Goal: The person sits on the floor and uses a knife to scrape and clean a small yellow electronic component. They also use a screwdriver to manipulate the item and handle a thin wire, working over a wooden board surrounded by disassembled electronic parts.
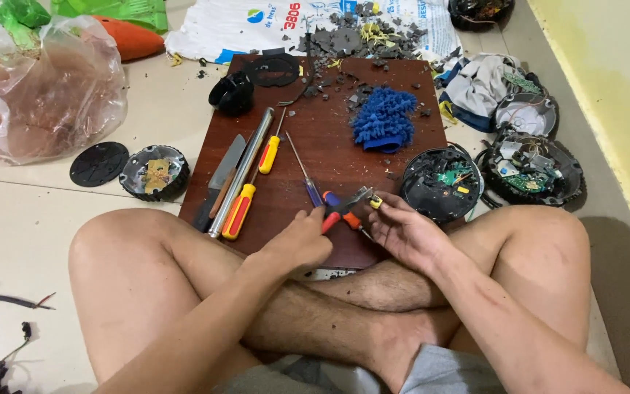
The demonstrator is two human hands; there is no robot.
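The small yellow-and-black component (376,201) sits pinched at the fingertips of my right hand (402,232), just above the near edge of the dark red-brown wooden board (329,138), at about five o'clock on it. I judge the salvage work well under way: one part is already free of its housing and in my grip, while several opened housings remain to strip.

My left hand (302,237) is closed around the red-and-blue handled pliers (338,208), whose nose points toward the component at roughly two o'clock from that hand. My right hand is half curled, thumb and forefinger together on the part, the other fingers loose.

Just right of the board, at three o'clock, lies an open round black plastic housing with a green circuit board inside (442,182); two more like it (534,164) lie further right. On the board's left side rest a yellow-and-orange handled screwdriver (240,210), a steel rod (242,171) and a knife (220,175). Further out, at twelve o'clock, are a blue shaggy cloth (384,118) and grey broken fragments (359,36).
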